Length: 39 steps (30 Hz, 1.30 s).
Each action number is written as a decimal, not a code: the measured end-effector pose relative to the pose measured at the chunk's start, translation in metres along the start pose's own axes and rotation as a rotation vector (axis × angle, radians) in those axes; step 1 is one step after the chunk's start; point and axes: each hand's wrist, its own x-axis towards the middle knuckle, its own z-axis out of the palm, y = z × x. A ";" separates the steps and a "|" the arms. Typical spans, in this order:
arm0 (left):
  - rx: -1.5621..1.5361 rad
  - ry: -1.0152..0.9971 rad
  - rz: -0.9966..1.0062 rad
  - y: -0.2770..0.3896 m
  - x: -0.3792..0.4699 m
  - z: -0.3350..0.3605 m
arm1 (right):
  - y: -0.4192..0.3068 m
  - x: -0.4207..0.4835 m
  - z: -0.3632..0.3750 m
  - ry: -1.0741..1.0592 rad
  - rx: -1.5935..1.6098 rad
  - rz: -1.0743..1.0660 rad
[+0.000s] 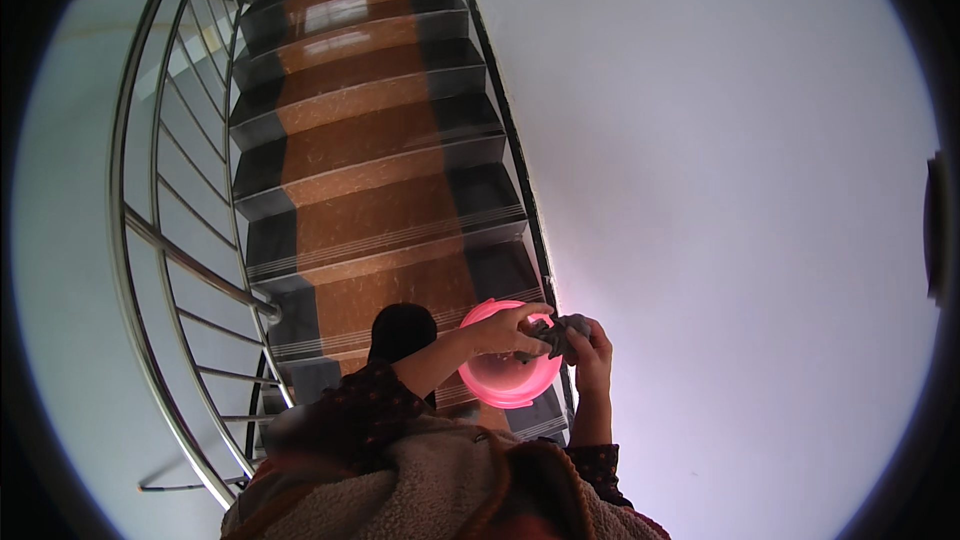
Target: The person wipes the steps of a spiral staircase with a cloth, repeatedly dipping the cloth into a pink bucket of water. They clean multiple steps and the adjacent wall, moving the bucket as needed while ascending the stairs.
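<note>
A crumpled dark grey cloth (561, 335) is bunched up over the right side of a bright pink plastic bucket (510, 394). My right hand (592, 352) grips the cloth's right end between thumb and fingers, close to the wall. From the other side my left hand (510, 332) reaches across the bucket. Its thumb and forefinger are spread around the cloth's left end; whether they touch it is hard to make out. The bucket stands on the stairs in front of me, with liquid apparently inside. My left forearm and hand hide part of its rim.
The staircase (367, 210) has brown stone treads with dark borders. A curved metal railing (120, 165) runs along the left, and a white wall (712, 202) rises on the right. A dark shoe (403, 331) is beside the bucket. A thin stick (187, 487) shows at lower left.
</note>
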 end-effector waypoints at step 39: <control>-0.717 0.360 -0.205 -0.156 0.139 -0.246 | 0.180 0.241 0.126 -0.015 -0.050 0.253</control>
